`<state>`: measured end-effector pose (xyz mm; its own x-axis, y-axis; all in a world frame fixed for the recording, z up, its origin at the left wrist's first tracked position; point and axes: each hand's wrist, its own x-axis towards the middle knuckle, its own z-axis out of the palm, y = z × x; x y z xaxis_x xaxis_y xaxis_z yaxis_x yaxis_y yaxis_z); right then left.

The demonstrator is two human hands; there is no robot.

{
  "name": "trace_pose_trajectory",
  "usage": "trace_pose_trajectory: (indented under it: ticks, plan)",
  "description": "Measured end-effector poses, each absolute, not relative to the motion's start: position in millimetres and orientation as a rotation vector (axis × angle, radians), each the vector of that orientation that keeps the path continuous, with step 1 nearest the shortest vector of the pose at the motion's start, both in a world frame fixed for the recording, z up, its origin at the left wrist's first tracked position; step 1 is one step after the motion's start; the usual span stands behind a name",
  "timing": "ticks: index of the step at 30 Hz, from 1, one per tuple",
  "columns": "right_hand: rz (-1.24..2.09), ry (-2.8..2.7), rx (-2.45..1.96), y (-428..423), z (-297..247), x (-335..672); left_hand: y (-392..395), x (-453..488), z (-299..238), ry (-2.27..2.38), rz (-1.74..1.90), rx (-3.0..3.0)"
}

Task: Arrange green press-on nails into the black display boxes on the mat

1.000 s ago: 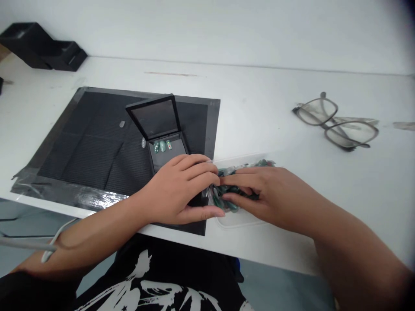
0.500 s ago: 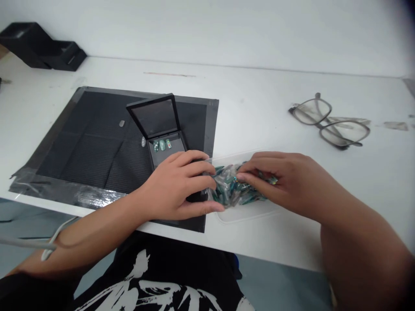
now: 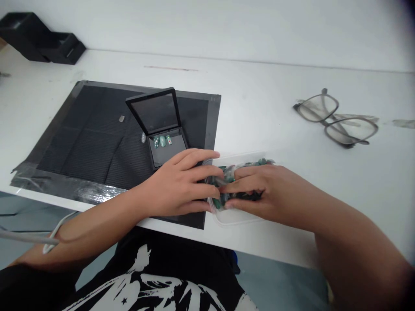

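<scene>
A clear plastic bag full of small green pieces lies at the table's front edge. My left hand grips its left end, fingers over the top and thumb below. My right hand lies on the bag from the right, its fingertips pinched together among the green pieces. Just behind my left hand stands a small black box with its lid raised, holding three green pieces in a row.
The box sits on a black mat taped to the white table. Two small pale pieces lie loose on the mat. A pair of glasses lies at the right. Black trays stand at the far left corner.
My right hand lifted and spread the bag half a second ago, then came back down and left, its fingertips now meeting my left hand's. The left hand kept its grip.
</scene>
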<state>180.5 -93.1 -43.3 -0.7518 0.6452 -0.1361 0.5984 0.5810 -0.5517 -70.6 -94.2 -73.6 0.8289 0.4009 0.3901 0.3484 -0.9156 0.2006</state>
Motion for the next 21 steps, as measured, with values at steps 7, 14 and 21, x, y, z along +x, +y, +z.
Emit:
trace_pose_trajectory:
  ticks: [7,14,21]
  plan:
    - [0.999,-2.675,-1.057,-93.2,-44.8,178.6,-93.2,-70.7,-74.2,0.694,0.740,2.892]
    - [1.014,-2.739,-1.031,-96.2,-43.1,176.8,-91.7,-69.7,-76.3,0.729,0.796,2.856]
    - [0.781,-2.792,-0.967,-100.8,-42.0,173.9,-90.2,-68.7,-79.2,0.713,0.796,2.841]
